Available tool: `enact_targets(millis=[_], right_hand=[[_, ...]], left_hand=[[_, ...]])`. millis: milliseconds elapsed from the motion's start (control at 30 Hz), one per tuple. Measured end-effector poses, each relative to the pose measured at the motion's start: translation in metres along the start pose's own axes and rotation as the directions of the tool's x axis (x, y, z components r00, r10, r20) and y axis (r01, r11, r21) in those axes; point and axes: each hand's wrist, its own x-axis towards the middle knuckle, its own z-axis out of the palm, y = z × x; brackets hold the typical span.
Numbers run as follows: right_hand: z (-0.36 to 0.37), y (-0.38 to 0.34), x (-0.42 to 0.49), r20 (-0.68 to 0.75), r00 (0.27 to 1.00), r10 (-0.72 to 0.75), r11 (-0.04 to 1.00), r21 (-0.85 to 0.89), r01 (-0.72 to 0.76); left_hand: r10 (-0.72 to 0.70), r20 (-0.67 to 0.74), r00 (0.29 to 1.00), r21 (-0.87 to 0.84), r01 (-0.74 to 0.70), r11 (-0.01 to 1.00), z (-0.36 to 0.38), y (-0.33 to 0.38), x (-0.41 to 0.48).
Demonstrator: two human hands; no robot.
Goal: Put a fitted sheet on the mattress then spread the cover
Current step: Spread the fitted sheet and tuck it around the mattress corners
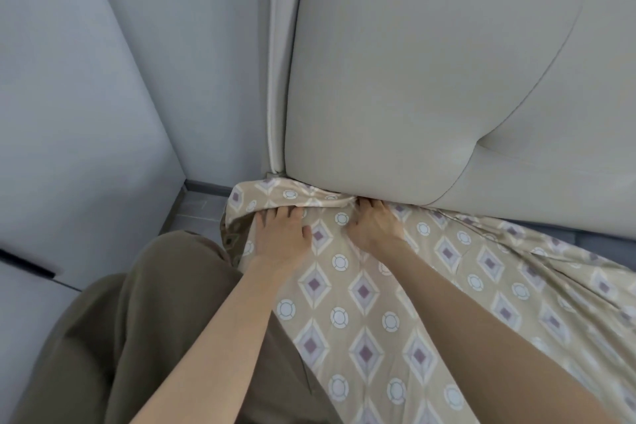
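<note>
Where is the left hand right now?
Head view, centre-left: the left hand rests on the bunched edge of the patterned sheet, just below the padded headboard's lower-left corner, left of the right hand.

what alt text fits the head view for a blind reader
Two bare hands work a beige diamond-and-circle sheet at the bed's corner: the left hand presses a bunched fold, the right hand pushes fabric in at the base of the padded headboard. A grey wall stands at left.

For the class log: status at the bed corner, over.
Left hand flat on sheet fold. Right hand at headboard gap, grip unclear. Corner bunched, not tucked. Headboard crowds the tuck.
</note>
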Motion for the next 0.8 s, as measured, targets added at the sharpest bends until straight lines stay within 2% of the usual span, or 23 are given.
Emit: enact_targets(millis=[100, 233, 500, 567, 633, 700, 800], right_hand=[[-0.012, -0.008, 0.008, 0.059, 0.994, 0.093, 0.994, -0.055, -0.09], [-0.013, -0.016, 0.013, 0.074, 0.988, 0.136, 0.985, -0.119, -0.126], [-0.002, -0.021, 0.028, 0.077, 0.972, 0.222, 0.975, -0.043, -0.219], [0.008, -0.016, 0.024, 0.042, 0.984, 0.175, 0.984, -0.03, -0.173], [0.026, -0.01, 0.016, -0.128, 0.99, 0.051, 0.999, -0.005, -0.052], [0.04, -0.008, 0.001, -0.284, 0.958, -0.035, 0.997, 0.053, 0.052], [0.05, -0.011, -0.014, -0.289, 0.95, -0.119, 0.988, 0.062, 0.143]], left_hand=[[-0.007, 0.006, 1.0, -0.002, 0.007, 1.0, 0.001, 0.001, 0.003], [-0.027, 0.015, 1.0, -0.016, 0.027, 0.999, 0.001, 0.003, 0.01], [-0.027, 0.003, 1.0, -0.065, 0.027, 0.998, 0.0, 0.002, 0.018], [-0.036, 0.018, 0.999, -0.086, 0.038, 0.996, -0.001, 0.001, 0.017], [-0.024, 0.02, 1.0, -0.095, 0.026, 0.995, -0.002, -0.001, 0.015], [-0.015, 0.023, 1.0, -0.098, 0.018, 0.995, -0.002, -0.003, 0.012], [-0.062, 0.013, 0.998, -0.089, 0.063, 0.994, -0.003, -0.006, 0.004]])
